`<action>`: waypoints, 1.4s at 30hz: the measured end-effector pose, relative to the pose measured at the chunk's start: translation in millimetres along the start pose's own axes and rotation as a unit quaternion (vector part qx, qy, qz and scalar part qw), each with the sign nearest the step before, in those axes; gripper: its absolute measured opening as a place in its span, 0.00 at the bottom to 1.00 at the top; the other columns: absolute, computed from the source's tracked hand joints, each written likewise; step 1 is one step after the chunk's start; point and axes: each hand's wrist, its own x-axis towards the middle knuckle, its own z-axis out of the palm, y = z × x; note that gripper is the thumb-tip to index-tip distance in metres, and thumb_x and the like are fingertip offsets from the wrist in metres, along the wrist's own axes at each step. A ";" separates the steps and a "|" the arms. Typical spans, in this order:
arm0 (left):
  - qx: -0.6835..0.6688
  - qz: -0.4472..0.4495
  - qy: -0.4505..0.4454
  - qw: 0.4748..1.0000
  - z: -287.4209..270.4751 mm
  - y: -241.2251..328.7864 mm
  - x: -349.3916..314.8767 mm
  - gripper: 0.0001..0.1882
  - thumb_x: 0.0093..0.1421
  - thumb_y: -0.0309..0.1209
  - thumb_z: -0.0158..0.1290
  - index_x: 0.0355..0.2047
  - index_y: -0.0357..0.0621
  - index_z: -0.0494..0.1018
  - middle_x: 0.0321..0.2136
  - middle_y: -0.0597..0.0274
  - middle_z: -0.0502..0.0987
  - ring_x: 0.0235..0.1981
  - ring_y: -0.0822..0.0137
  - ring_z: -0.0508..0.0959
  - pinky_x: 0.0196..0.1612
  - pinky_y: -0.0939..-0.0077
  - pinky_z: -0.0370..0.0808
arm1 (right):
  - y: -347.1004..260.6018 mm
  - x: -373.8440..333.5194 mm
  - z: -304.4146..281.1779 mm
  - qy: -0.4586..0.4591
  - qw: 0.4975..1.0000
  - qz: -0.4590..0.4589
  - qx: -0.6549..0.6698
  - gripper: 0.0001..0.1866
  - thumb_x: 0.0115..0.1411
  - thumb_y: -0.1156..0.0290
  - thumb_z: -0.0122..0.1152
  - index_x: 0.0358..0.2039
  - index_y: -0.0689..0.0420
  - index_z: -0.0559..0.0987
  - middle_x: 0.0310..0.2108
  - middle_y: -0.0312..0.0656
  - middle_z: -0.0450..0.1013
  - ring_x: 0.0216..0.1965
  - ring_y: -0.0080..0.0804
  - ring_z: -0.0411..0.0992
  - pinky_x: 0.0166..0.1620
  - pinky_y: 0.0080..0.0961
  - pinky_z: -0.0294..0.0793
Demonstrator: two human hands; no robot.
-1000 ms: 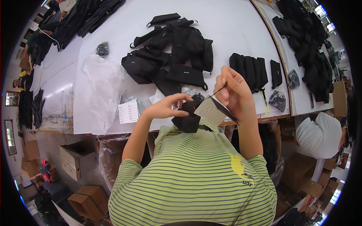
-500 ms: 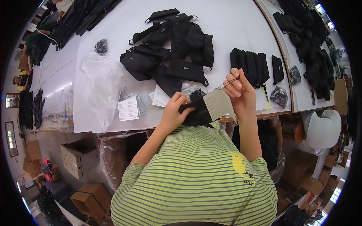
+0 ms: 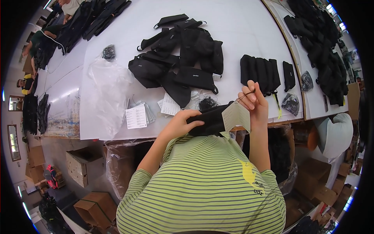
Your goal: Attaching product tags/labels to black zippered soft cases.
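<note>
Close to my body, over the table's front edge, my left hand (image 3: 184, 124) is closed on a folded black fabric pouch (image 3: 211, 121). My right hand (image 3: 254, 100) pinches a thin dark cord (image 3: 246, 94) up and to the right of the pouch. From that cord hangs a pale printed paper tag (image 3: 236, 117), which covers the pouch's right end. Just beyond the pouch lies a tangle of black cords (image 3: 207, 103). White printed tags (image 3: 136, 117) lie on the table to the left of my left hand.
A heap of black pouches (image 3: 187, 50) covers the middle of the white table (image 3: 241, 23). Several more pouches (image 3: 259, 72) stand in a row at right, near bagged cords (image 3: 290, 102). Crumpled clear plastic (image 3: 107, 93) lies at left. Cardboard boxes (image 3: 93, 208) stand below; co-workers are far left.
My right hand, still pinching the cord, has moved slightly down and right. The tag has turned and shifted right with it. My left hand keeps its hold on the pouch; the view has shifted slightly.
</note>
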 end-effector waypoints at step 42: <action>0.368 0.305 0.260 0.839 -25.6 45.1 -29.0 0.13 0.36 0.26 0.62 0.26 0.49 0.76 0.30 0.71 0.74 0.35 0.65 0.71 0.42 0.69 0.63 | 57.8 -22.0 48.8 -0.098 0.544 -0.173 -0.815 0.06 0.50 0.73 0.62 0.29 0.56 0.77 0.30 0.35 0.75 0.39 0.33 0.72 0.50 0.34 0.66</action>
